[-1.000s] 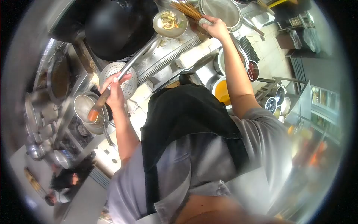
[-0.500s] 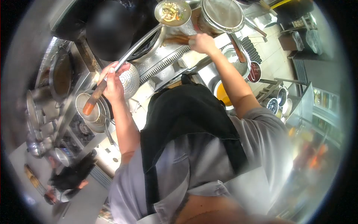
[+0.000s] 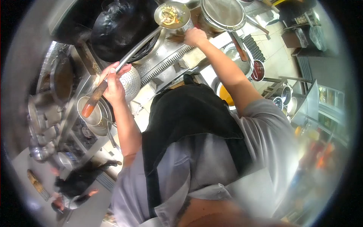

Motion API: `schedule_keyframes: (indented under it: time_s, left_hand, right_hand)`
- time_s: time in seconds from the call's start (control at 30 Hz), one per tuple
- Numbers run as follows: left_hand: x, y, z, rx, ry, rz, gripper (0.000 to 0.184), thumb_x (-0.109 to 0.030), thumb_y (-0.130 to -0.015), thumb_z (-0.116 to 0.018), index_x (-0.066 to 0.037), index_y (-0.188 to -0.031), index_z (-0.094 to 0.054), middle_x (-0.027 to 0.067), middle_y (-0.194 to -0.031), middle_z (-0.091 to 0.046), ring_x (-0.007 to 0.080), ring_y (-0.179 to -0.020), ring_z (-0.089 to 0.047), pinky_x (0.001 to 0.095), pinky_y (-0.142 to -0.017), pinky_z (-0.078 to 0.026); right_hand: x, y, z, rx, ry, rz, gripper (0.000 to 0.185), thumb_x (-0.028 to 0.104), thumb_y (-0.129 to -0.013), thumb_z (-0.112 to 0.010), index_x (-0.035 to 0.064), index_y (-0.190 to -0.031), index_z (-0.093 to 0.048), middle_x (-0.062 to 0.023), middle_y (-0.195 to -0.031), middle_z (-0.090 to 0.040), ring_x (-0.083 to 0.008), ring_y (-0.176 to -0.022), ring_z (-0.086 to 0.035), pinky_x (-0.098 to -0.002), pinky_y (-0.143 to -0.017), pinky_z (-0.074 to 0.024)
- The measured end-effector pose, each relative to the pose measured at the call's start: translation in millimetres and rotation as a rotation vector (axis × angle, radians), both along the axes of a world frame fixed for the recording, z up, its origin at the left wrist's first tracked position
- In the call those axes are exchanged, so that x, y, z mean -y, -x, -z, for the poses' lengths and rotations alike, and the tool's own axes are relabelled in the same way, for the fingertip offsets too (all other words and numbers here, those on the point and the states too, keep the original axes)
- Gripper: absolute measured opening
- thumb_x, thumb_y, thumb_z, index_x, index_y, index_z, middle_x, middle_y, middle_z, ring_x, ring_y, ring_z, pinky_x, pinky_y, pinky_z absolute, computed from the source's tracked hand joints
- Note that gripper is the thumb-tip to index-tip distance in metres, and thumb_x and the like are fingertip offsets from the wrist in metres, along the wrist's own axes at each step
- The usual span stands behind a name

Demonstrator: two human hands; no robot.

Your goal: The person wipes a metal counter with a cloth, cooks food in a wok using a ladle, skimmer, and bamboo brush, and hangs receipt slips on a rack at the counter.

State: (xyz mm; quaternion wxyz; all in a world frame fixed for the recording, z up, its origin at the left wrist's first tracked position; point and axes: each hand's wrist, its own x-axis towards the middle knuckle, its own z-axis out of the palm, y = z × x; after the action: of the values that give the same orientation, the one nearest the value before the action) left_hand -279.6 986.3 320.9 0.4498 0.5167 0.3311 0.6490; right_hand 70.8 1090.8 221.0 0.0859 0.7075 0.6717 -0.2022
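Note:
My left hand (image 3: 114, 84) is wrapped round the wooden-ended handle of a long metal ladle (image 3: 172, 6). Chopped food pieces (image 3: 170, 16) lie in the ladle's bowl, held up beside the large dark wok (image 3: 123, 30). Closed, my right hand (image 3: 195, 36) is over the metal stovetop, just below the ladle bowl. From it a brown bundle of thin sticks, a bamboo brush (image 3: 176, 37), reaches left toward the wok's rim, blurred. A perforated metal strainer (image 3: 130, 84) lies behind my left hand.
A round mesh sieve (image 3: 223, 13) rests on a pot at the upper right. Below it are a pot of clear liquid (image 3: 239, 56), one of orange liquid (image 3: 226, 95) and one of red sauce (image 3: 258, 70). Another person (image 3: 73, 189) is at the lower left.
My right hand has moved down and left with the bamboo brush, away from the sieve. The ladle rose, then dipped slightly. The person at the lower left has come further into view.

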Motion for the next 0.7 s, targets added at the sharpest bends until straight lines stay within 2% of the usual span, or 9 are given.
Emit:
schedule_keyframes:
  time_s: [0.03,0.1,0.17,0.27,0.3,0.37,0.4,0.57,0.7]
  left_hand:
    - [0,-1,-3,0.002,0.000,-0.001,0.025,-0.016,-0.102,-0.056,0.004,-0.114,-0.063,0.0281,-0.109,-0.068,0.0451,-0.083,-0.073,0.0557,-0.077,-0.064]
    - [1,-1,-9,0.040,0.003,-0.013,0.029,-0.011,-0.100,-0.056,0.015,-0.109,-0.062,0.0278,-0.103,-0.067,0.0440,-0.081,-0.073,0.0534,-0.077,-0.065]
    - [2,1,-10,0.044,-0.002,-0.024,0.029,-0.012,-0.100,-0.056,0.016,-0.109,-0.062,0.0281,-0.103,-0.067,0.0440,-0.081,-0.073,0.0535,-0.077,-0.065]
    - [2,1,-12,0.042,-0.013,-0.046,0.030,-0.012,-0.100,-0.056,0.016,-0.108,-0.062,0.0284,-0.103,-0.067,0.0441,-0.080,-0.073,0.0534,-0.077,-0.065]
    - [3,0,-13,0.035,-0.022,-0.054,0.030,-0.012,-0.100,-0.056,0.016,-0.108,-0.062,0.0283,-0.103,-0.067,0.0442,-0.080,-0.073,0.0532,-0.077,-0.065]
    - [3,-1,-15,0.022,-0.006,-0.068,0.030,-0.012,-0.100,-0.057,0.016,-0.108,-0.062,0.0284,-0.103,-0.067,0.0442,-0.079,-0.073,0.0533,-0.076,-0.065]
    - [4,-2,-16,0.009,0.008,-0.081,0.029,-0.012,-0.100,-0.057,0.016,-0.107,-0.063,0.0284,-0.103,-0.067,0.0442,-0.079,-0.073,0.0533,-0.076,-0.065]
    - [7,-7,-22,-0.029,0.021,-0.073,0.027,-0.009,-0.100,-0.056,0.016,-0.106,-0.063,0.0288,-0.103,-0.066,0.0437,-0.078,-0.073,0.0521,-0.072,-0.066]
    - [9,-13,-17,-0.045,0.028,-0.096,0.024,-0.006,-0.099,-0.056,0.016,-0.105,-0.063,0.0293,-0.103,-0.066,0.0431,-0.077,-0.073,0.0505,-0.070,-0.066]
  right_hand:
    - [-6,-9,0,0.014,0.004,0.051,0.037,0.028,-0.085,-0.066,0.0080,-0.115,-0.074,-0.0207,-0.114,-0.073,-0.0330,-0.109,-0.071,-0.0451,-0.094,-0.0571]
    - [-16,-25,7,0.031,-0.040,0.063,0.037,0.028,-0.084,-0.066,0.0121,-0.116,-0.075,-0.0195,-0.113,-0.073,-0.0326,-0.109,-0.071,-0.0439,-0.094,-0.0572]
    - [-16,-39,14,0.049,-0.083,0.075,0.038,0.028,-0.083,-0.067,0.0163,-0.118,-0.075,-0.0184,-0.112,-0.074,-0.0322,-0.108,-0.071,-0.0428,-0.094,-0.0573]
    - [-4,-44,-9,0.098,-0.019,-0.118,0.047,0.028,-0.079,-0.071,0.0306,-0.126,-0.073,-0.0172,-0.112,-0.073,-0.0330,-0.104,-0.072,-0.0441,-0.093,-0.0577]
    - [6,-43,-17,0.099,-0.016,-0.118,0.047,0.028,-0.079,-0.071,0.0306,-0.126,-0.073,-0.0172,-0.112,-0.073,-0.0330,-0.104,-0.072,-0.0441,-0.093,-0.0577]
    - [21,-43,-27,0.112,-0.002,-0.263,0.031,0.022,-0.087,-0.066,0.0094,-0.113,-0.075,-0.0185,-0.116,-0.072,-0.0327,-0.108,-0.071,-0.0443,-0.091,-0.0577]
    - [23,-43,-30,0.128,0.029,-0.316,0.031,0.023,-0.087,-0.066,0.0074,-0.113,-0.074,-0.0183,-0.117,-0.071,-0.0332,-0.108,-0.071,-0.0448,-0.090,-0.0580]
    - [-4,-78,34,0.155,-0.155,-0.179,0.028,0.023,-0.088,-0.065,0.0073,-0.110,-0.075,-0.0180,-0.114,-0.073,-0.0313,-0.107,-0.072,-0.0436,-0.090,-0.0582]
    - [-10,-74,36,0.049,-0.179,0.011,0.029,0.024,-0.086,-0.065,0.0077,-0.108,-0.076,-0.0178,-0.114,-0.074,-0.0318,-0.107,-0.072,-0.0425,-0.091,-0.0582]
